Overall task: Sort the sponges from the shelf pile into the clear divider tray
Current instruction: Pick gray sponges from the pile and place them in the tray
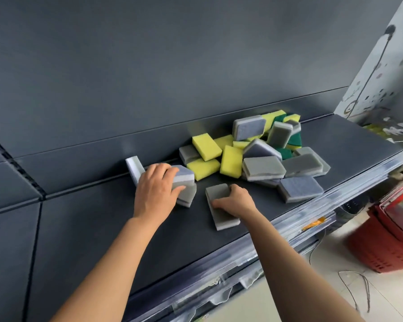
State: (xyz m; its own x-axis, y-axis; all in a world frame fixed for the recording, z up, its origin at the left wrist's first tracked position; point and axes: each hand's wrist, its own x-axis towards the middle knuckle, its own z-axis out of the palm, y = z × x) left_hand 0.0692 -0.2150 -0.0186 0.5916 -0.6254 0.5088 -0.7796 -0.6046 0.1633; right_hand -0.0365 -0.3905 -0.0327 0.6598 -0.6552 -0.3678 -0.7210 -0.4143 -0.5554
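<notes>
While the sponge pile [261,154] lies against the shelf [126,228] back, the left hand [155,191] fingers clasp 2 stacked grey sponges [186,189]. The right hand [234,201] fingers curl around 1 flat grey sponge [219,210].

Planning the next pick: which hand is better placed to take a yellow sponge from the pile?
Probably the left hand: the nearest yellow rectangular foam sponge lies just beyond its fingers, though it grips grey sponges. The right hand sits nearer the shelf edge, on a grey sponge.

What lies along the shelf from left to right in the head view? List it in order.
White sponge leaning on the back panel → left hand on grey sponges → right hand on a flat grey sponge → mixed sponge pile → red baskets.
</notes>
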